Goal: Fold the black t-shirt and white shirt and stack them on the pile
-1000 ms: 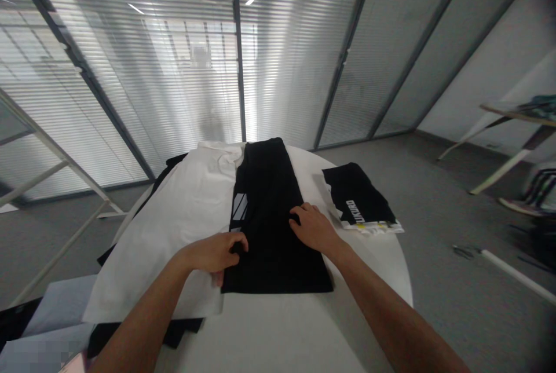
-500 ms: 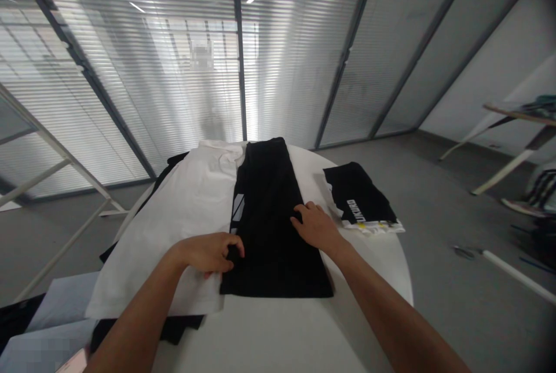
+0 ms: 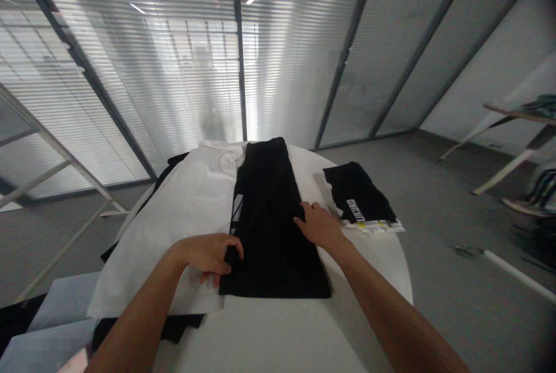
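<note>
A black T-shirt (image 3: 271, 234), folded lengthwise into a long strip, lies on the round white table (image 3: 256, 332). Part of a pale print shows along its left edge. My left hand (image 3: 212, 254) pinches that left edge near the bottom, thumb and fingers closed on the cloth. On the opposite side, my right hand (image 3: 319, 223) grips the right edge about midway up, thumb on top; some of its fingertips are hidden. Under my left wrist spreads a white T-shirt (image 3: 174, 211), adjoining the black one.
Folded clothes (image 3: 360, 193), black with white lettering on top, sit at the table's right edge. More dark cloth (image 3: 186, 326) sticks out below the white shirt. A white metal frame (image 3: 65, 164) stands at left, a glass wall with blinds (image 3: 191, 89) behind.
My right hand has shifted slightly to the right along with the black T-shirt's edge. The left hand has barely moved.
</note>
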`<state>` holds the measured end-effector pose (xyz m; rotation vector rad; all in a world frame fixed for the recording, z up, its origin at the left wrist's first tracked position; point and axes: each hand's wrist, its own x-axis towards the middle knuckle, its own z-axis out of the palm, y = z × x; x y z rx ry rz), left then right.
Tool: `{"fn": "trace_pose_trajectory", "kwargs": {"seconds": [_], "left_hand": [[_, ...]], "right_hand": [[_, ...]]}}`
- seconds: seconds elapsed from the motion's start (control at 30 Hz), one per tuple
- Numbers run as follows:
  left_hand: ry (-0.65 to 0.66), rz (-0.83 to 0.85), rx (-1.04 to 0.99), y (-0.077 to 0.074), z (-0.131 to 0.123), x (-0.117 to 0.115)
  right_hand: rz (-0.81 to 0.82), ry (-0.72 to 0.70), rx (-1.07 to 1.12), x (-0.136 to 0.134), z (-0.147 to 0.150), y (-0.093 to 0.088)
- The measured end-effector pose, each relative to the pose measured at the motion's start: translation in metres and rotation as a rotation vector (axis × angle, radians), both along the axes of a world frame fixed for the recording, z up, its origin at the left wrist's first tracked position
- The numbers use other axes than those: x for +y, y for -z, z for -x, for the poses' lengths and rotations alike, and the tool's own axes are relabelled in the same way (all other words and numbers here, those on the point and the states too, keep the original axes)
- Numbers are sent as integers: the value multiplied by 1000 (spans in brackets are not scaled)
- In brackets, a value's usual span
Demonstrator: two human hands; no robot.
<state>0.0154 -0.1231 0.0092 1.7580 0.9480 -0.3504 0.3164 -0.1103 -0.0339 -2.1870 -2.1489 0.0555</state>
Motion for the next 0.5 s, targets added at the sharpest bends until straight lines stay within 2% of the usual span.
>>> {"fn": "trace_pose_trajectory", "kwargs": {"seconds": [0.1, 0.37, 0.43, 0.5], "left_hand": [[16, 47, 4, 0, 0, 0], [25, 199, -34, -1, 5, 1], [-36, 141, -81, 2, 0, 2], [-165, -31, -148, 5, -7, 2]], "right_hand": [[25, 6, 23, 0, -1, -1], [93, -87, 84, -4, -6, -7], [121, -88, 74, -4, -7, -9], [139, -70, 52, -3, -7, -12]]}}
